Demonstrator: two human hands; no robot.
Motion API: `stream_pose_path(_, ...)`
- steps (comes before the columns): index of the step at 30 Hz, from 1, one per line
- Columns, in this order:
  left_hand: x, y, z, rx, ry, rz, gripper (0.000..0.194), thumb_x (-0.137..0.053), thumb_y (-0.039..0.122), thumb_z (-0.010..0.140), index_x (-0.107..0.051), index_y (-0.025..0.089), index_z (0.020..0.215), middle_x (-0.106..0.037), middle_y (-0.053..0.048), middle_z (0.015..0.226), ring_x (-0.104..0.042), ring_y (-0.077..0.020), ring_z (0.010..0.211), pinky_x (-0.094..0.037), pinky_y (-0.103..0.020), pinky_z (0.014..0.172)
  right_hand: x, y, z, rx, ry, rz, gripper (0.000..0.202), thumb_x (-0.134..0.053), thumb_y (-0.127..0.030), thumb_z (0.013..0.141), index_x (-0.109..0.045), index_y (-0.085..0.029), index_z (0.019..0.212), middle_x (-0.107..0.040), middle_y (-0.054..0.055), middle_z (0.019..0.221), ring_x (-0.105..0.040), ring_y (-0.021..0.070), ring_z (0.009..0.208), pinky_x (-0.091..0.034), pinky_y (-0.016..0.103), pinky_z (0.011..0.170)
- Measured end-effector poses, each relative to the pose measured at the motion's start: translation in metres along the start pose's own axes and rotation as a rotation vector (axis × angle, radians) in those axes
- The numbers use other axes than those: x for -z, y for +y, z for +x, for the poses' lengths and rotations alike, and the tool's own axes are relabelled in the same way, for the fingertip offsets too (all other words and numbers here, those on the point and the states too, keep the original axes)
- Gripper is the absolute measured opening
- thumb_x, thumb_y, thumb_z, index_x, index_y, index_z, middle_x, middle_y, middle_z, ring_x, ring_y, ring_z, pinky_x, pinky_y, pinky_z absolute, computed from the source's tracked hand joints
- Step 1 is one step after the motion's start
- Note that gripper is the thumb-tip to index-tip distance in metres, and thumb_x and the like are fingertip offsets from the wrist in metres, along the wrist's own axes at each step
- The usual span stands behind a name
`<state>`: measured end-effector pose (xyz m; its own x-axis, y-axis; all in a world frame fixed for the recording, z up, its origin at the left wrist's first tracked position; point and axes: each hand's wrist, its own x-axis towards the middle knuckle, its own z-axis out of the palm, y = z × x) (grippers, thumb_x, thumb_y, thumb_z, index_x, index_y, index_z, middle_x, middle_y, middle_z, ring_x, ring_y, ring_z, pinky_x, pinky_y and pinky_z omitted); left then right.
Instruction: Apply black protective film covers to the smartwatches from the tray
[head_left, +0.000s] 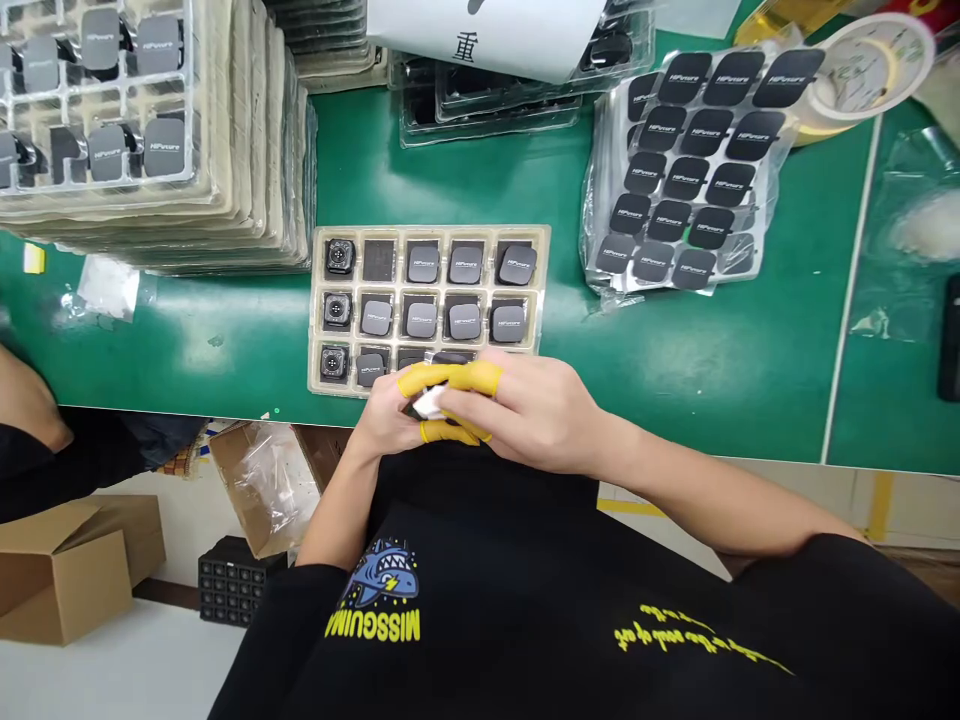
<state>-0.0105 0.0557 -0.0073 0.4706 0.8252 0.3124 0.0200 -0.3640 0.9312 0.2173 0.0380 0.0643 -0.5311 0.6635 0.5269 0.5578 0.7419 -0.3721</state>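
Observation:
My left hand [394,412] and my right hand [536,410] meet in front of my chest at the table's near edge. Both wear yellow finger cots, and their fingers are closed around a small dark piece, mostly hidden. A small white piece [430,402] shows between the fingertips, too covered to name. Just beyond lies a beige compartment tray [318,300], its front row partly behind my hands. Black square watch cases [337,309] fill the left column. Grey square labels marked HiFuture [423,264] cover most other compartments; one back-row compartment shows only a dark square [379,260].
Stacked trays [247,150] rise high at the left. Sheets of dark HiFuture labels [686,178] lie at the right, near tape rolls [870,65]. Clear trays [487,110] under white paper [487,35] stand behind. Another person's arm [30,400] is at the left edge.

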Motion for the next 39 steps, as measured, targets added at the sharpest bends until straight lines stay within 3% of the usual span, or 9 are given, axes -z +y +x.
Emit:
stream_pose_path(4,-0.001,-0.003,-0.003,0.076,0.042,0.025,0.076,-0.096,0.073,0.07,-0.083,0.022,0.125,-0.085,-0.007,0.098,-0.082,-0.0218,0.08,-0.071,-0.033,0.071,0.003,0.007,-0.005,-0.084,-0.027,-0.079,0.026,-0.054,-0.014,0.11,-0.078,-0.025,0.107,-0.074,0.007,0.091,-0.059,0.0208,0.079,-0.039,0.035,0.061)
stream_pose_path(9,-0.001,-0.001,-0.005,0.05,0.021,0.048,0.073,-0.093,0.071,0.077,-0.082,0.02,0.129,-0.086,-0.009,0.103,-0.083,-0.0199,0.079,-0.068,-0.026,0.062,0.007,0.006,-0.006,0.059,-0.073,0.017,0.026,-0.052,-0.018,0.113,-0.076,-0.023,0.104,-0.07,0.004,0.08,-0.058,0.0187,0.074,-0.04,0.032,0.058)
stream_pose_path(15,-0.001,0.001,0.0,-0.046,0.086,-0.062,0.075,-0.101,0.06,0.07,-0.082,0.022,0.131,-0.087,-0.005,0.099,-0.081,-0.0164,0.074,-0.068,-0.025,0.069,-0.002,0.007,0.001,0.003,0.049,-0.148,0.024,-0.055,-0.01,0.109,-0.077,-0.02,0.104,-0.071,0.005,0.085,-0.056,0.0184,0.076,-0.037,0.032,0.06)
stream_pose_path(20,0.002,-0.002,-0.003,0.003,0.084,-0.079,0.076,-0.101,0.06,0.07,-0.082,0.022,0.133,-0.088,-0.01,0.111,-0.086,-0.021,0.086,-0.071,-0.029,0.076,0.007,0.007,-0.006,0.065,-0.052,-0.049,0.024,-0.054,-0.014,0.112,-0.076,-0.017,0.103,-0.07,0.005,0.083,-0.056,0.0179,0.076,-0.038,0.03,0.06)
stream_pose_path(25,-0.001,-0.004,-0.005,0.008,0.047,-0.046,0.075,-0.101,0.066,0.068,-0.085,0.02,0.125,-0.086,-0.007,0.097,-0.081,-0.0176,0.075,-0.068,-0.026,0.069,-0.005,0.002,0.003,0.074,0.004,-0.06,0.028,-0.051,-0.014,0.113,-0.077,-0.02,0.104,-0.068,0.003,0.08,-0.056,0.0168,0.075,-0.037,0.03,0.061)
stream_pose_path(28,-0.003,-0.003,-0.007,0.074,0.151,-0.083,0.077,-0.103,0.069,0.062,-0.086,0.018,0.118,-0.086,-0.006,0.092,-0.081,-0.0186,0.074,-0.067,-0.026,0.064,-0.009,0.008,0.004,-0.02,0.059,-0.205,0.022,-0.056,-0.011,0.109,-0.076,-0.018,0.102,-0.073,0.006,0.088,-0.061,0.0182,0.079,-0.04,0.032,0.062)
stream_pose_path(32,0.0,0.004,-0.01,0.101,0.275,-0.109,0.082,-0.106,0.069,0.053,-0.089,0.02,0.116,-0.088,-0.008,0.098,-0.085,-0.0243,0.085,-0.071,-0.03,0.072,0.015,0.017,-0.003,-0.176,0.136,-0.258,0.002,-0.073,-0.018,0.106,-0.073,-0.019,0.107,-0.078,0.007,0.093,-0.07,0.0188,0.081,-0.048,0.031,0.062)
stream_pose_path(35,0.005,0.008,-0.009,0.052,0.314,-0.128,0.081,-0.104,0.071,0.054,-0.09,0.023,0.117,-0.089,-0.007,0.097,-0.084,-0.0226,0.082,-0.069,-0.03,0.072,0.044,0.013,-0.004,-0.26,0.211,-0.256,0.012,-0.081,-0.018,0.102,-0.071,-0.023,0.107,-0.079,0.003,0.094,-0.072,0.0152,0.077,-0.05,0.028,0.063)
stream_pose_path(39,0.008,0.01,-0.005,-0.002,0.314,-0.114,0.08,-0.104,0.068,0.056,-0.089,0.027,0.122,-0.089,-0.005,0.097,-0.082,-0.0204,0.079,-0.067,-0.03,0.071,0.067,-0.003,0.003,-0.239,0.127,-0.189,0.01,-0.078,-0.02,0.106,-0.072,-0.025,0.112,-0.079,0.002,0.098,-0.073,0.014,0.082,-0.052,0.027,0.067)
